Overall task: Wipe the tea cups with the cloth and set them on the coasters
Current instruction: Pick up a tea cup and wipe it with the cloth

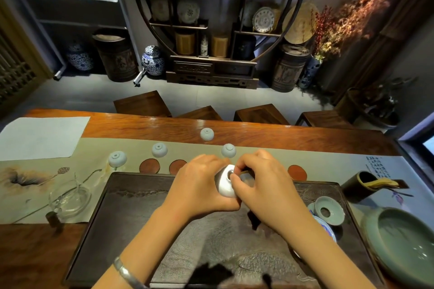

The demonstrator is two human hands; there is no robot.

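Tea room, long wooden tabletop (pixel 270 138) with a painted runner (pixel 328 164) along it. Nearest the viewer, a dark stone tray (pixel 141 230) occupies the centre of the tabletop. A silver bangle (pixel 126 273) sits on the left wrist.

Above the tray, the left hand (pixel 199 190) grasps a white cup (pixel 226 182), fingers curled round its side, the cup tilted with its foot towards the right hand. The right hand (pixel 265 180) is clenched on a dark cloth (pixel 246 175), pinching it against the cup's base; most of the cloth is hidden by the fingers.

On the tray's right side stand a celadon lid (pixel 328 211) and, under it, a blue-and-white saucer (pixel 326 227). Right of the tray lies a large celadon dish (pixel 404 246); beyond it, a dark holder (pixel 359 185) with a yellow tool in it. Left of the tray sits a glass pitcher (pixel 69 199).

Just past the tray's far edge, three round red-brown coasters show on the runner: two on the left (pixel 149 166) (pixel 177 166) and one on the right (pixel 297 172), all bare. Further back, four white cups rest upside down: three on the runner (pixel 117 158) (pixel 159 149) (pixel 228 150) and one on the bare wood beyond (pixel 207 134). A white sheet (pixel 42 136) lies at far left.

Behind the tabletop: wooden stools (pixel 260 114), then a round display shelf (pixel 218 19) with plates and jars.
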